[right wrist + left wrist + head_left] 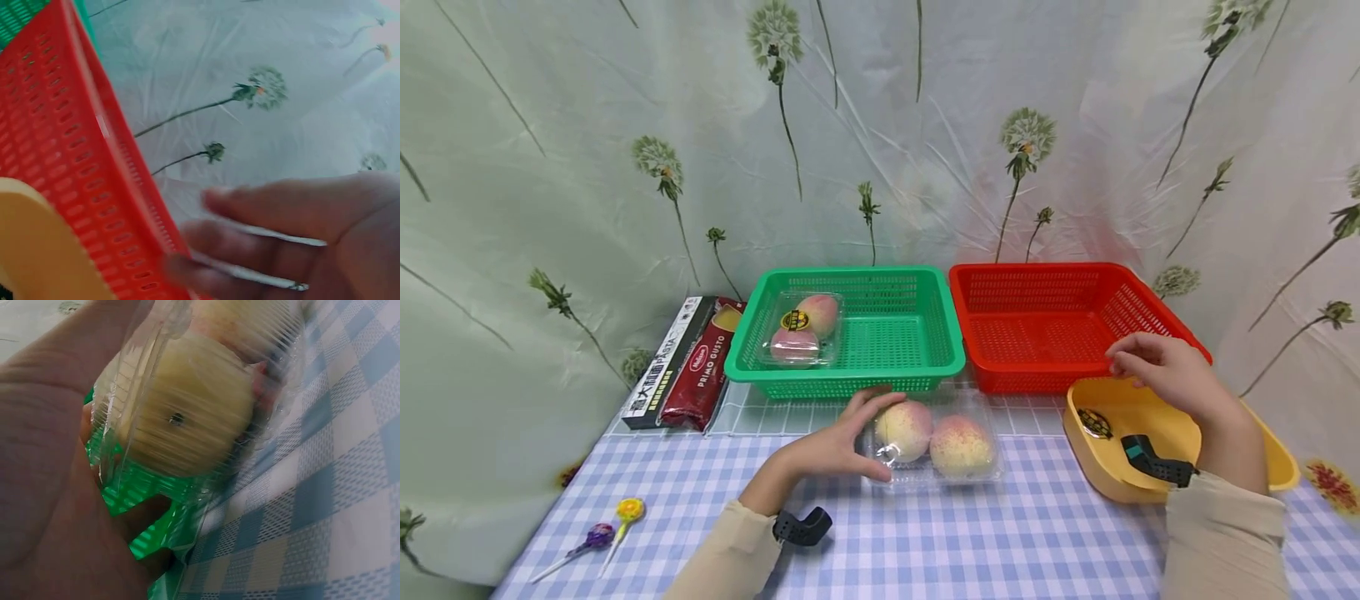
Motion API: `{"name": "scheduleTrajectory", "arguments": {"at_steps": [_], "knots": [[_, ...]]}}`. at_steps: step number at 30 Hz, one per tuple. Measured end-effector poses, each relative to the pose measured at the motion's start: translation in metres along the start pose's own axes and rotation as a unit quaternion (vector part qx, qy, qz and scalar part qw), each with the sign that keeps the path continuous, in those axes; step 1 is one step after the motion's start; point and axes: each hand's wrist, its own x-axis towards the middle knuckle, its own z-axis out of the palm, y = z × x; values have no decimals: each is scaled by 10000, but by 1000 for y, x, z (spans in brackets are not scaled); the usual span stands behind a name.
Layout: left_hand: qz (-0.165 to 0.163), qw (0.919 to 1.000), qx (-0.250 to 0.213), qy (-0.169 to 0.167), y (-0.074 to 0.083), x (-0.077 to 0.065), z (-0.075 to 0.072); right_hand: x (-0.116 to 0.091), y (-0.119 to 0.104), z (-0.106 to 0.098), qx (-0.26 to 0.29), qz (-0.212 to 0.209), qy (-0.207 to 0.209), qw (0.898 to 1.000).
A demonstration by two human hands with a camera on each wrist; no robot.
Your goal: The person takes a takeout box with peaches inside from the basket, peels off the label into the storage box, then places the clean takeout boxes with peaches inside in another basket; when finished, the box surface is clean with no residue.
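Observation:
My left hand holds the left side of a clear plastic box of two peaches, thumb on the near edge and fingers on the far edge. The box lies on the checked cloth, just in front of the green basket. In the left wrist view, the plastic box is beside the palm. Above the yellow tub hangs my right hand, fingers loosely bent and nothing held, near the red basket's front rim. A black-and-gold round sticker lies in the tub.
Another boxed pair of peaches, bearing a similar sticker, sits inside the green basket. Pasta packs lie to its left. Two lollipops, one purple and one yellow, rest at the front left. A flowered curtain hangs behind.

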Motion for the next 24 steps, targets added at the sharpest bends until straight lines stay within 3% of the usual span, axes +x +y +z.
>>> {"name": "scheduleTrajectory", "arguments": {"at_steps": [4, 8, 14, 24], "knots": [[-208, 9998, 35, 7, 3, -1, -2, 5, 2, -1, -163, 129, 836, 9963], [-198, 9996, -173, -104, 2, -3, -2, 10, 11, 0, -52, 381, 1176, 9923], [-127, 9974, -631, -327, 1, -4, -3, 10, 31, 1, -317, 725, 1283, 9886], [25, 9983, -511, -295, 5, -3, -5, 3, 54, 4, 119, 1411, 1095, 9838]]}}
